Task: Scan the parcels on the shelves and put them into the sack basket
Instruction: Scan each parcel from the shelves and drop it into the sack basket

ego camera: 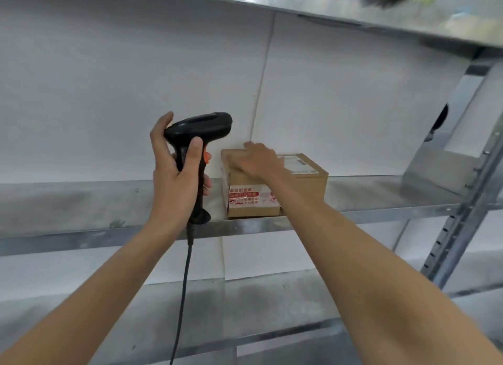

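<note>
A small brown cardboard parcel (302, 186) with red-and-white tape and a white label on top stands on the middle metal shelf (81, 201). My right hand (260, 160) lies on the parcel's top, its fingers reaching over the far left edge. My left hand (174, 171) grips the handle of a black barcode scanner (200, 130) with an orange trigger, held upright just left of the parcel. The scanner's cable hangs straight down. No sack basket is in view.
A white wall backs the shelves. Another metal shelf (381, 19) runs overhead, with something dark green on it at top right. A lower shelf (245, 310) lies below. A perforated steel upright (462, 215) stands at the right.
</note>
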